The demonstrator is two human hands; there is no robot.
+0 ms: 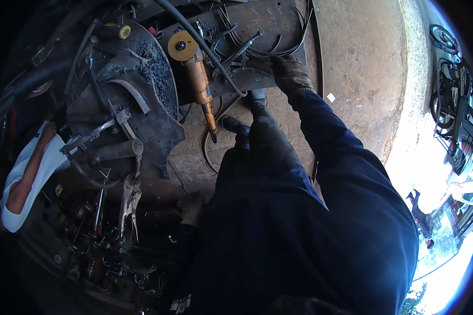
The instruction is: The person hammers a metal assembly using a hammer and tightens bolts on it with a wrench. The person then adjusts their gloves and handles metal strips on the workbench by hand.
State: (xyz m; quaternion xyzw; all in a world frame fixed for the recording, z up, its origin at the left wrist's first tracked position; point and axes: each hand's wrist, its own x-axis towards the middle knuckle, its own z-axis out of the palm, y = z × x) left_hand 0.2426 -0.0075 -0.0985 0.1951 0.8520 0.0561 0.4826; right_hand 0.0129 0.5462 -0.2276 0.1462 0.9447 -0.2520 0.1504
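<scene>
My right hand (291,76), in a knitted work glove, is at the near right corner of a dark metal plate (270,18) with chalk marks. Its fingers look curled, and what they may hold is hidden. Bent thin rods (286,52) lie just beyond it. My left hand (191,207), also gloved, is low in shadow beside my body, its fingers unclear. Between the plate and a round metal worktop (152,121) rests an orange angle grinder (197,79) with a yellowish disc. Locking pliers (130,202) hang at the worktop's near edge, below a short pipe (115,151).
Dark grit (155,68) and a curved metal strip (131,94) lie on the worktop. A cable (202,44) crosses over the grinder. Another person in a white top (31,173) is at the left. Metal parts (105,252) crowd the lower left. Motorcycles (449,100) stand outside, right.
</scene>
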